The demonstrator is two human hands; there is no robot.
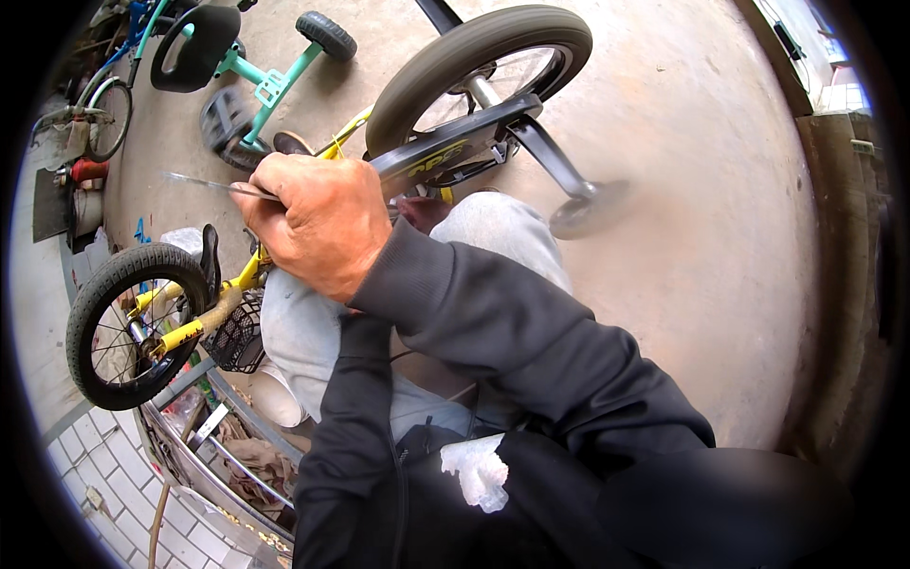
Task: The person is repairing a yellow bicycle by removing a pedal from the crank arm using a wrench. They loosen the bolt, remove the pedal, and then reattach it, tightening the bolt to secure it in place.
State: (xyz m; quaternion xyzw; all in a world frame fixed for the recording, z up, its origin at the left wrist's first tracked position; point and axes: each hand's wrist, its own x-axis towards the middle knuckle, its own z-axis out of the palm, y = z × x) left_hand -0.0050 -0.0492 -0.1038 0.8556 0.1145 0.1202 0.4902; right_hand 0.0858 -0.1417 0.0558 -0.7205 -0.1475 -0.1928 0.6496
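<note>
My right hand (327, 223) is closed in a pinch on a thin, straight metal rod (213, 182), whose far end sticks out to the left. What kind of tool it is, I cannot make out. Behind it my left hand is almost wholly hidden; its dark sleeve (351, 408) ends just under my right wrist. Both hands are over a yellow child's bicycle. Its black chain guard (460, 142) lies beyond my right hand, beside the rear wheel (479, 57). A pedal (590, 204) on the black crank is smeared by motion. To the left is the front wheel (95, 284).
A teal child's tricycle (270, 85) stands at the far left. A black basket (237, 334) is by the bicycle's front. Near the lower left, a frame holds cloth (251, 455) and scraps. A white crumpled tissue (476, 469) lies on my dark jacket. Concrete floor (701, 313) spreads to the right.
</note>
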